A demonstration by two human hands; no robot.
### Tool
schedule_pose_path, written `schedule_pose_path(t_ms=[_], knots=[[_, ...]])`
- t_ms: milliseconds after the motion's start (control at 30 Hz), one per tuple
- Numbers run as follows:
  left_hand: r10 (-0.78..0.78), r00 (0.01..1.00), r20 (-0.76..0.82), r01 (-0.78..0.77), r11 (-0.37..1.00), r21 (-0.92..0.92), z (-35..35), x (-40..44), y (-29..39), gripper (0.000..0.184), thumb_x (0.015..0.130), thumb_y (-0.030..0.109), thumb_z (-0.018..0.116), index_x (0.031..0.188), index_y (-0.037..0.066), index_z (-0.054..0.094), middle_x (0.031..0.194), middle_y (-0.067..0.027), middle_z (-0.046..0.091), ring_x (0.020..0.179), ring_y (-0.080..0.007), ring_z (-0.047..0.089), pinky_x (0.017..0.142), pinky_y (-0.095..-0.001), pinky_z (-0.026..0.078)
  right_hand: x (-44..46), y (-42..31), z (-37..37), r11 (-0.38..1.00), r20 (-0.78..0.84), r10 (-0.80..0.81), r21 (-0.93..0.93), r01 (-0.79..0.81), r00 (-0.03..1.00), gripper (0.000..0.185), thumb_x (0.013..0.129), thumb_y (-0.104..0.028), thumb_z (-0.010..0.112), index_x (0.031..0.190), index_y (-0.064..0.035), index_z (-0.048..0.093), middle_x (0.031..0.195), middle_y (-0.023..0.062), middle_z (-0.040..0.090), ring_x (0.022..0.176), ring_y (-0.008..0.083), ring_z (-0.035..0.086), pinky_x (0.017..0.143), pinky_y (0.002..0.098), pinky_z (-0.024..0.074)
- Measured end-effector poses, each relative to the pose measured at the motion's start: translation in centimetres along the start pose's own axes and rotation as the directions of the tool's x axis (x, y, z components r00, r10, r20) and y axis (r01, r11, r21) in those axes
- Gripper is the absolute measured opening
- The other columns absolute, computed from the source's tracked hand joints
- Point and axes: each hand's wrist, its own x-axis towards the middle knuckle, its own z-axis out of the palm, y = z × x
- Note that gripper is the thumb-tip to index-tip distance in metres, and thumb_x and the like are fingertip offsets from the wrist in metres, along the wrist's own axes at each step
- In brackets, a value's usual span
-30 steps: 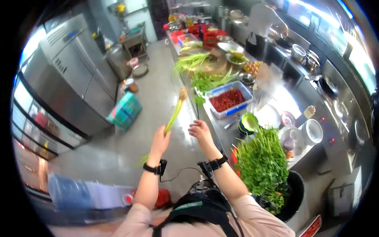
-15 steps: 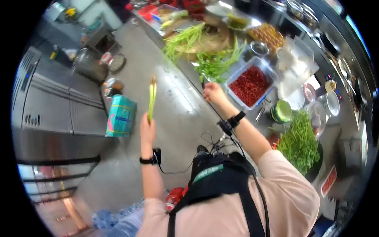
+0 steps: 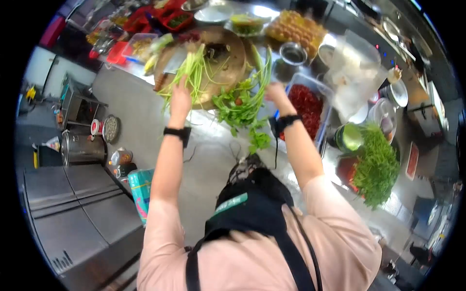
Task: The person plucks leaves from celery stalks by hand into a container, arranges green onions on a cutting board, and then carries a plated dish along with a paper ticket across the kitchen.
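Note:
My left hand (image 3: 180, 94) reaches over the near left edge of a round wooden cutting board (image 3: 233, 46), its fingers closed around pale green celery stalks (image 3: 195, 70). Beside that hand lies a cleaver (image 3: 174, 63), its wooden handle pointing toward me and partly under the stalks. My right hand (image 3: 277, 93), curled and blurred, is against the stems of a leafy celery bunch (image 3: 242, 102) at the counter's edge. What its fingers grip is hidden. Just right of this hand stands a clear plastic tub (image 3: 326, 104) of dark red shredded meat (image 3: 306, 109).
Behind the tub are a tray of eggs (image 3: 296, 29) and a metal bowl (image 3: 293, 53). Plastic bags (image 3: 354, 72), a green container (image 3: 348, 137) and a heap of leafy greens (image 3: 376, 167) stand to the right. Red trays (image 3: 177, 19) are at the back.
My view has turned toward the counter and nearer to it. The left hand has carried celery stalks from over the floor to the cutting board. My right hand stays near the leafy bunch.

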Motion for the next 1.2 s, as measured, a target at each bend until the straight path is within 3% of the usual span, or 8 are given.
schedule_pose_path(t_ms=[100, 233, 367, 667, 933, 1000, 1133, 1200], knots=[[0.036, 0.999, 0.014, -0.036, 0.999, 0.003, 3.1, 7.8, -3.1, 0.055, 0.084, -0.001, 0.046, 0.138, 0.015, 0.044, 0.106, -0.0277, 0.049, 0.089, -0.0438, 0.055, 0.079, -0.0472, 0.048, 11.4, 1.8, 2.8, 0.924, -0.094, -0.02, -0.382, -0.018, 0.995, 0.057, 0.076, -0.031, 0.065, 0.116, 0.0092, 0.054, 0.099, 0.0279, 0.064, 0.087, 0.0443, 0.063, 0.08, 0.0466, 0.0516], [0.003, 0.986, 0.165, -0.023, 0.993, 0.119, 7.9, 15.4, -7.5, 0.053, 0.087, 0.004, 0.044, 0.139, 0.016, 0.044, 0.119, -0.027, 0.047, 0.099, -0.0417, 0.054, 0.083, -0.0495, 0.046, 17.3, 0.4, 7.0, 0.81, -0.39, -0.166, -0.578, -0.1, 0.906, 0.056, 0.083, -0.043, 0.061, 0.111, 0.0044, 0.056, 0.116, 0.0282, 0.057, 0.11, 0.0453, 0.053, 0.096, 0.0491, 0.0417], [0.002, 0.954, 0.3, -0.063, 0.979, 0.194, 12.5, 20.0, -11.8, 0.054, 0.086, 0.013, 0.052, 0.139, 0.014, 0.043, 0.135, -0.0269, 0.038, 0.123, -0.0444, 0.039, 0.1, -0.0613, 0.032, 24.0, 0.1, 10.7, 0.76, -0.447, -0.093, -0.609, -0.227, 0.89, 0.06, 0.083, -0.049, 0.062, 0.114, 0.0018, 0.056, 0.123, 0.026, 0.052, 0.116, 0.0427, 0.049, 0.096, 0.0482, 0.0426], [0.328, 0.89, 0.318, -0.358, 0.933, 0.04, 8.6, 22.9, -13.0, 0.057, 0.08, 0.018, 0.064, 0.132, 0.005, 0.046, 0.144, -0.0239, 0.03, 0.137, -0.0406, 0.027, 0.108, -0.0575, 0.026, 28.0, -4.8, 15.5, 0.661, -0.538, -0.048, -0.649, -0.377, 0.842, 0.071, 0.069, -0.041, 0.081, 0.12, -0.0027, 0.051, 0.131, 0.0181, 0.045, 0.124, 0.0368, 0.042, 0.098, 0.047, 0.0434], [0.523, 0.75, 0.405, -0.479, 0.852, -0.212, 7.6, 23.5, -13.4, 0.049, 0.079, 0.013, 0.066, 0.124, 0.005, 0.052, 0.142, -0.024, 0.033, 0.136, -0.0409, 0.028, 0.109, -0.0554, 0.026, 30.2, -5.4, 17.1, 0.65, -0.414, 0.011, -0.689, -0.321, 0.91, 0.039, 0.076, -0.028, 0.068, 0.108, -0.0053, 0.066, 0.115, 0.0184, 0.062, 0.111, 0.0346, 0.058, 0.093, 0.0473, 0.0457], [0.567, 0.732, 0.378, -0.477, 0.822, -0.311, 7.8, 23.6, -13.6, 0.047, 0.078, 0.013, 0.066, 0.122, 0.004, 0.053, 0.141, -0.0241, 0.034, 0.134, -0.0417, 0.03, 0.108, -0.0541, 0.027, 30.5, -5.3, 16.5, 0.512, -0.336, -0.159, -0.832, -0.214, 0.928, 0.041, 0.076, -0.03, 0.066, 0.106, -0.0028, 0.067, 0.109, 0.0211, 0.066, 0.104, 0.0339, 0.063, 0.089, 0.0442, 0.0494], [0.625, 0.687, 0.37, -0.485, 0.774, -0.407, 7.4, 24.3, -15.1, 0.045, 0.079, 0.012, 0.066, 0.121, 0.002, 0.053, 0.138, -0.0254, 0.037, 0.132, -0.0426, 0.034, 0.107, -0.0526, 0.029, 26.1, -7.0, 15.7, 0.926, -0.539, 0.057, -0.286, -0.246, 0.84, 0.038, 0.076, -0.024, 0.07, 0.101, 0.002, 0.059, 0.089, 0.0205, 0.069, 0.077, 0.0302, 0.07, 0.071, 0.0394, 0.0558], [0.658, 0.662, 0.359, -0.484, 0.741, -0.465, 6.9, 24.3, -15.1, 0.045, 0.079, 0.012, 0.065, 0.121, 0.002, 0.052, 0.138, -0.0257, 0.037, 0.131, -0.043, 0.035, 0.106, -0.0523, 0.03, 22.5, -7.4, 14.4, 0.966, -0.558, -0.107, -0.256, -0.048, 0.823, 0.029, 0.076, -0.014, 0.069, 0.095, 0.0027, 0.055, 0.076, 0.0143, 0.067, 0.062, 0.0212, 0.067, 0.056, 0.0343, 0.0534]])
